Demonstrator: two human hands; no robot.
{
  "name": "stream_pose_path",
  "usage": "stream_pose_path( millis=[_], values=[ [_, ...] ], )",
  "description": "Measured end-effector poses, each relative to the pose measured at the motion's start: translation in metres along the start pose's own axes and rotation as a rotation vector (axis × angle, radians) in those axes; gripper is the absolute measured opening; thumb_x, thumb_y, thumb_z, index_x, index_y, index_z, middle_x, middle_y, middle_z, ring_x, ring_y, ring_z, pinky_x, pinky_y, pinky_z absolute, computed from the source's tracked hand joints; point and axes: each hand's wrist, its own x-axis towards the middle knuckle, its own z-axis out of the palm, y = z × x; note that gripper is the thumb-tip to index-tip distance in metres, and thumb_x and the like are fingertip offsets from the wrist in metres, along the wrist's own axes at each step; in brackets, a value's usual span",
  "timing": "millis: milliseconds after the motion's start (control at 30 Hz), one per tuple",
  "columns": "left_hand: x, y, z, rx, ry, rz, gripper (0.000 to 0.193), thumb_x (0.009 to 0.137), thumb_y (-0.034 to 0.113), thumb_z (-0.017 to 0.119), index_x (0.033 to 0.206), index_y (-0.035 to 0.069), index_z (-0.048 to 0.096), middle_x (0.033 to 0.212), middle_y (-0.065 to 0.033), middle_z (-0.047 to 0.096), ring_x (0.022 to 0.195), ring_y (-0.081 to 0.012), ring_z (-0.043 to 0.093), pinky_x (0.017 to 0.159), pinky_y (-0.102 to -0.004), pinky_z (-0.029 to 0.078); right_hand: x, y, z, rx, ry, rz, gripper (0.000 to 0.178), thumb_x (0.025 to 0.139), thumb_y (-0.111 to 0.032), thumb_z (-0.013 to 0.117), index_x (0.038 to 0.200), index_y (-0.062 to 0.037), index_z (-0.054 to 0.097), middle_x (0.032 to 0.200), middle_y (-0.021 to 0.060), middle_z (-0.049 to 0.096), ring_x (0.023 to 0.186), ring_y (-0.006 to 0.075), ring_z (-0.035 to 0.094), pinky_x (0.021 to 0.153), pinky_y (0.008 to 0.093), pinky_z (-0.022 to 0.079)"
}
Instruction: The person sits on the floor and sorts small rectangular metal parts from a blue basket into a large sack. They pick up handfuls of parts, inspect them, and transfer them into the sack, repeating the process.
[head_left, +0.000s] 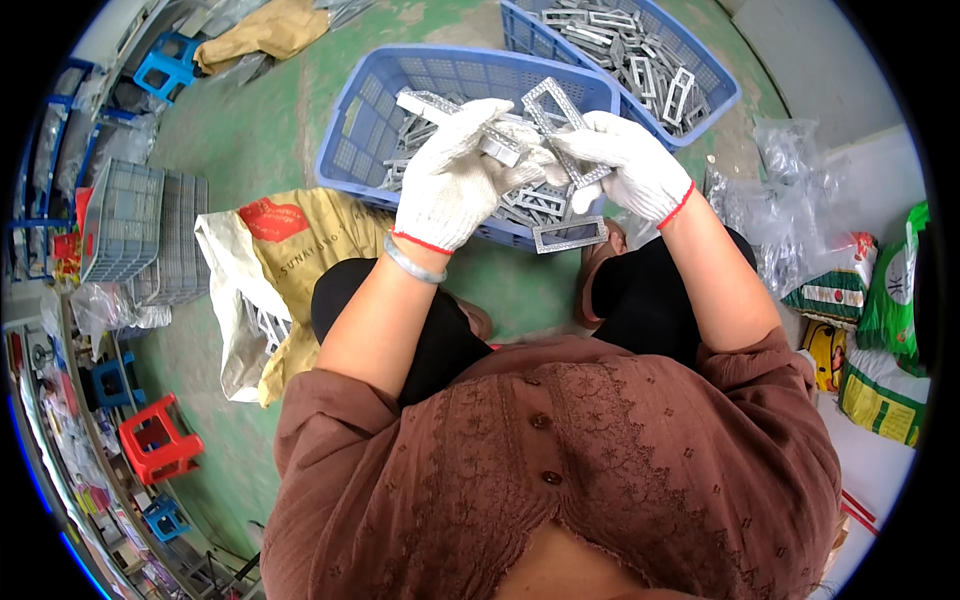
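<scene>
Both my hands wear white knit gloves with red cuffs and are raised over a blue plastic basket (350, 150). My left hand (452, 180) is closed around grey metal frame pieces (430, 105), seen mostly edge-on; how many it holds I cannot tell. In my right hand (630, 160) a single rectangular metal frame (552, 108) is pinched, tilted, its open middle facing me. More such frames lie loose in the basket under my hands. One frame (570, 235) rests across its near rim.
A second blue basket (725, 85), heaped with similar frames, stands behind to the right. A yellow-and-white sack (300, 260) with metal pieces inside lies to the left. Clear plastic bags (790, 210) and printed sacks (840, 285) are at right. A red stool (160, 440) stands at left.
</scene>
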Motion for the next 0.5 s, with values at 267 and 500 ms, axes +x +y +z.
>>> stream_pose_path(
  millis=[267, 500],
  values=[
    [-0.0035, 0.0075, -0.0006, 0.000, -0.164, -0.020, 0.045, 0.099, 0.024, 0.051, 0.134, -0.005, 0.050, 0.116, -0.0237, 0.064, 0.107, -0.0384, 0.063, 0.090, -0.0495, 0.053, 0.0025, 0.0004, -0.0036, -0.007, -0.029, 0.037, 0.025, 0.094, -0.019, 0.068, 0.101, 0.0038, 0.061, 0.084, 0.0141, 0.067, 0.063, 0.0157, 0.063, 0.049, 0.0268, 0.056],
    [0.0001, 0.0026, -0.0048, 0.237, -0.116, 0.022, 0.042, 0.098, 0.014, 0.054, 0.136, -0.002, 0.049, 0.116, -0.0202, 0.066, 0.106, -0.0295, 0.065, 0.092, -0.0466, 0.053, 0.0011, 0.0024, -0.0019, 0.025, 0.015, 0.007, 0.025, 0.094, -0.017, 0.067, 0.105, 0.0046, 0.061, 0.086, 0.0143, 0.067, 0.067, 0.0180, 0.066, 0.048, 0.0293, 0.057]
  ],
)
